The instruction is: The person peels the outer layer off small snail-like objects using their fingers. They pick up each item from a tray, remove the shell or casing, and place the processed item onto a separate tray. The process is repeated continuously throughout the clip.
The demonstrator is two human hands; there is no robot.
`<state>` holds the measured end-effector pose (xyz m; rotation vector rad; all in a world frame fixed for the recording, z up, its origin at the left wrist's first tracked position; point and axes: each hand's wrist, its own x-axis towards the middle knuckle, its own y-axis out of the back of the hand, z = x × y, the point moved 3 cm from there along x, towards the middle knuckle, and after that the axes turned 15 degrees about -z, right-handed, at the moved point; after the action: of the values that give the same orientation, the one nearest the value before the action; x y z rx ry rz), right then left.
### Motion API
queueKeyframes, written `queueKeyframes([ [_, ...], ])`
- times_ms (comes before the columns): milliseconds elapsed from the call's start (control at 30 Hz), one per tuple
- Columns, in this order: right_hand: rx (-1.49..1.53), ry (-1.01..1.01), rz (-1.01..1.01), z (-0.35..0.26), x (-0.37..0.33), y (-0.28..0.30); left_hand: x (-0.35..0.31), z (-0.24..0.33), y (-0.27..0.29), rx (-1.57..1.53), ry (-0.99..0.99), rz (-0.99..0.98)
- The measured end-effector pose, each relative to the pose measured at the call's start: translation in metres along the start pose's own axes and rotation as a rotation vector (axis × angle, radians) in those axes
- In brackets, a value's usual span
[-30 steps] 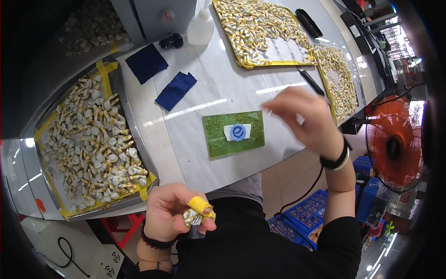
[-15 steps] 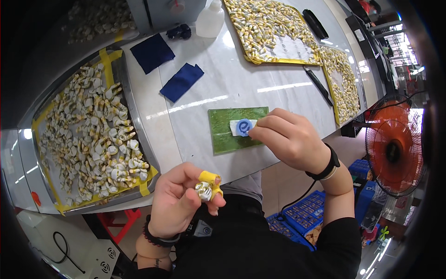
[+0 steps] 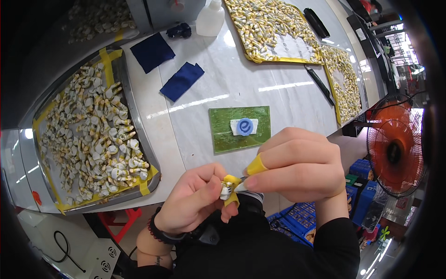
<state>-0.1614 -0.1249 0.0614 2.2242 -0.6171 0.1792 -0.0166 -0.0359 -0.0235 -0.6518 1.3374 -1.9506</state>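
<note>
My left hand [image 3: 190, 200], yellow finger covers on its fingertips, pinches a small white piece with dark stripes [image 3: 226, 191] in front of my body. From the right, my right hand [image 3: 304, 165] has its fingertips closed on a small pale, pointed bit [image 3: 240, 187], which meets or nearly meets the striped piece. A yellow finger cover [image 3: 256, 165] sits on one right finger. Beyond the hands, a green slab [image 3: 222, 142] lies on the table, bearing a white pad [image 3: 234, 131] and a scalloped blue disc [image 3: 245, 126] with a dark curl.
A tray of many small white-and-yellow pieces [image 3: 93, 144] stands at left. Two more trays [image 3: 260, 28] [image 3: 341, 79] are at the far right, near a black-handled tool [image 3: 319, 84]. Blue cloths [image 3: 182, 81] and a white bottle [image 3: 210, 19] lie farther back. An orange fan [image 3: 395, 144] stands at right.
My right hand has come back from the blue disc toward my body and now meets my left hand. The left hand has shifted slightly right, still gripping the striped piece.
</note>
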Motion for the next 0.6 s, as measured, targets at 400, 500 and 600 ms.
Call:
queueKeyframes([
  [400, -0.004, 0.076, -0.052, 0.0036, 0.0075, -0.0072, 0.0049, -0.0034, -0.0053, -0.166, 0.104, -0.1],
  [500, 0.015, 0.111, -0.085, 0.0038, 0.0046, -0.0049, 0.0063, -0.0038, -0.0069, -0.185, 0.111, -0.089],
  [600, -0.006, 0.107, -0.096, 0.002, 0.0022, -0.0027, 0.0076, -0.0025, -0.0066, -0.135, 0.082, -0.074],
])
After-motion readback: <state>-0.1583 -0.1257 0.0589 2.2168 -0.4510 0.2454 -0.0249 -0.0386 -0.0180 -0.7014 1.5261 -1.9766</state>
